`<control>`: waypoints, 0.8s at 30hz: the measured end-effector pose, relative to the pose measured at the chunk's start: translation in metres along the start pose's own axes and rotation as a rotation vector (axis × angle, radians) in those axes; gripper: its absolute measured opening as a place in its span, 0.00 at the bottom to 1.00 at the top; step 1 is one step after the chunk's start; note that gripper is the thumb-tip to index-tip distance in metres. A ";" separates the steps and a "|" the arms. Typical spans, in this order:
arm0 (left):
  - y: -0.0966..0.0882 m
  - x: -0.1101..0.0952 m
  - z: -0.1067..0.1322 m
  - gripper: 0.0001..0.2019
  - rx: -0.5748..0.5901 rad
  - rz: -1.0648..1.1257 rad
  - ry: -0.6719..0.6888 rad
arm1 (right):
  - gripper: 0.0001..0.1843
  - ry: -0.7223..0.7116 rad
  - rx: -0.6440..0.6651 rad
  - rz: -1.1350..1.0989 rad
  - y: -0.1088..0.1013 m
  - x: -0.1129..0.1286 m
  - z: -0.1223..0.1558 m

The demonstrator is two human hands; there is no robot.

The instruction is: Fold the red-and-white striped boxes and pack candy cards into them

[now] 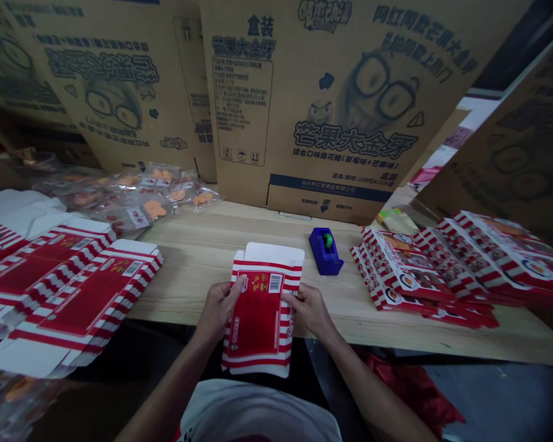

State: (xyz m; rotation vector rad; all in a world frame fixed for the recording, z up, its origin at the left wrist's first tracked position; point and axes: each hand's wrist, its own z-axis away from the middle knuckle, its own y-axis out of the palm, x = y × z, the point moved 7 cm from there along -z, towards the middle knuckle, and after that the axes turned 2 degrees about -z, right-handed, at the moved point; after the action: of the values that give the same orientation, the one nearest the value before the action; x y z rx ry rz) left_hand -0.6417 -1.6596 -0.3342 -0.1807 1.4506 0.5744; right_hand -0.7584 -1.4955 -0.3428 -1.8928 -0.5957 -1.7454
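I hold a flat red-and-white striped carton [258,313] upright over the front edge of the wooden table [203,258]. My left hand [220,305] grips its left edge, thumb on the printed face. My right hand [309,307] grips the right edge the same way. The carton's white top flaps stick up above both hands, and its bottom hangs below the table edge toward my lap.
Stacks of flat cartons [69,288] fan out on the left. Folded boxes [447,264] lie in rows on the right. A blue tape dispenser [325,250] sits past the carton. Clear packets of orange candy [138,196] lie far left. Big printed cardboard boxes [332,98] wall the back.
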 end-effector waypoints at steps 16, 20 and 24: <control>-0.007 0.019 0.002 0.22 0.075 0.161 0.110 | 0.18 0.248 0.096 -0.215 0.009 -0.050 0.026; -0.009 0.032 -0.001 0.26 0.096 0.149 0.125 | 0.23 0.060 -0.108 -0.145 -0.007 -0.037 0.028; -0.007 0.037 0.002 0.30 0.199 0.114 0.081 | 0.24 -0.061 -0.179 0.022 -0.023 -0.023 0.015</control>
State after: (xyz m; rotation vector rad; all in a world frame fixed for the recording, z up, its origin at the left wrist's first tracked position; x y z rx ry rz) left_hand -0.6365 -1.6553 -0.3718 0.0370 1.5944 0.5160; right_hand -0.7633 -1.4679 -0.3652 -2.0726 -0.4516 -1.7840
